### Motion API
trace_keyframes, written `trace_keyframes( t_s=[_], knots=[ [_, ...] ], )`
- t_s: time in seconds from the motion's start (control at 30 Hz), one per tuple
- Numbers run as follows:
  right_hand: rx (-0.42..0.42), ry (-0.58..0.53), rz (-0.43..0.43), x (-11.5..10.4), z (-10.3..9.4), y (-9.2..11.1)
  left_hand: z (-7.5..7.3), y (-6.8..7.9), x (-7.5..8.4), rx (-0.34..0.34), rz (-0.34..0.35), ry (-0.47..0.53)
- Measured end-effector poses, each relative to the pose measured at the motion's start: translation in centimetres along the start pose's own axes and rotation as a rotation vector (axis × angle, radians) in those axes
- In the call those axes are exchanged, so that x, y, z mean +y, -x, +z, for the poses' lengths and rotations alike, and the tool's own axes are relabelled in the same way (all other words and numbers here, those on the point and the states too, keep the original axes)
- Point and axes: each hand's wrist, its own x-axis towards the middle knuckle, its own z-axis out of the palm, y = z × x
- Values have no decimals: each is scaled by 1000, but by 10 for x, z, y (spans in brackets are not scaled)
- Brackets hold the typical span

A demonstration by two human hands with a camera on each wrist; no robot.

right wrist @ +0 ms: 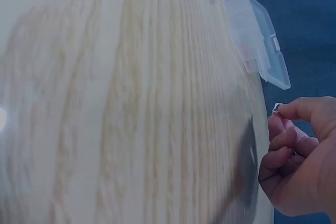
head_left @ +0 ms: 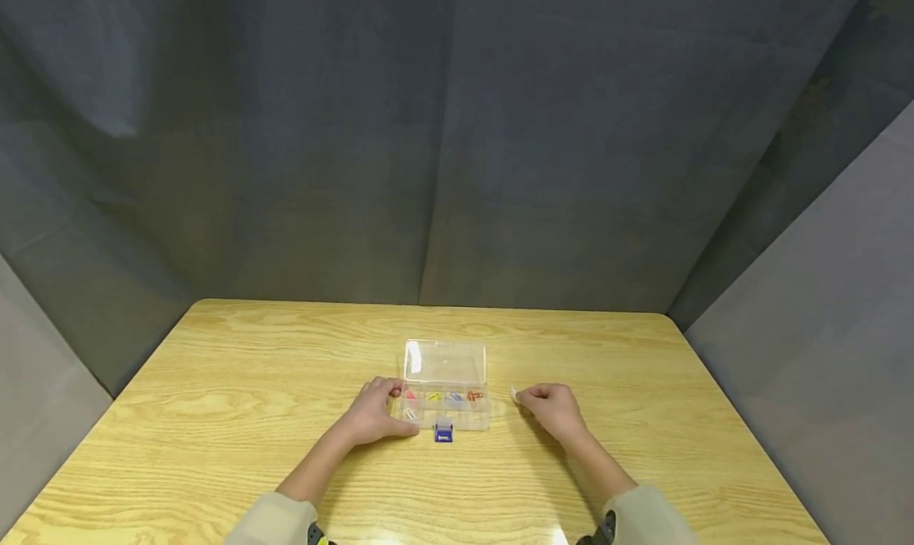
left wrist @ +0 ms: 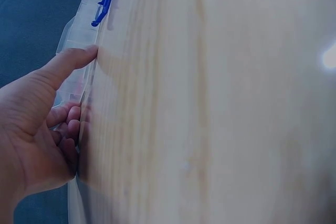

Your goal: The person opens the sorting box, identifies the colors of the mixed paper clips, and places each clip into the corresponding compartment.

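Observation:
A clear plastic compartment box sits on the table with its lid raised at the back. My left hand holds its left end, thumb at the front edge and fingers round the side. Pink, yellow, blue and red paper clips lie in the back-row compartments, and white paper clips in the front left one. To the right of the box, my right hand pinches a small white paper clip between thumb and forefinger, its other fingers curled. Most of that clip is hidden by the fingertips.
A blue latch hangs at the front of the box. The wooden table reaches back to a dark grey curtain, with pale grey panels at the sides.

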Motion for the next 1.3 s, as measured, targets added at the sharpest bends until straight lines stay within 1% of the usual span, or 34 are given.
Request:
trace_keyframes(
  t_s=[0.2, 0.4, 0.6, 0.83, 1.03, 1.3],
  knots=[
    [-3, -31, 14, -4, 5, 2, 0, 0, 0, -1, 0, -4],
    [-22, -51, -7, -8, 8, 5, -1, 1, 1, -5, -4, 4],
    [-56, -63, -36, -19, 12, 12, 0, -1, -1, -6, -4, 3],
    [-73, -33, -92, -32, 19, 16, 0, 0, -1, -10, -9, 7],
    [-98, -16, -131, -42, 30, 18, -2, 0, 0, -9, -14, 13],
    [-128, -6, -155, -51, 44, 20, 1, -1, -2, -7, -9, 7]
  ],
)
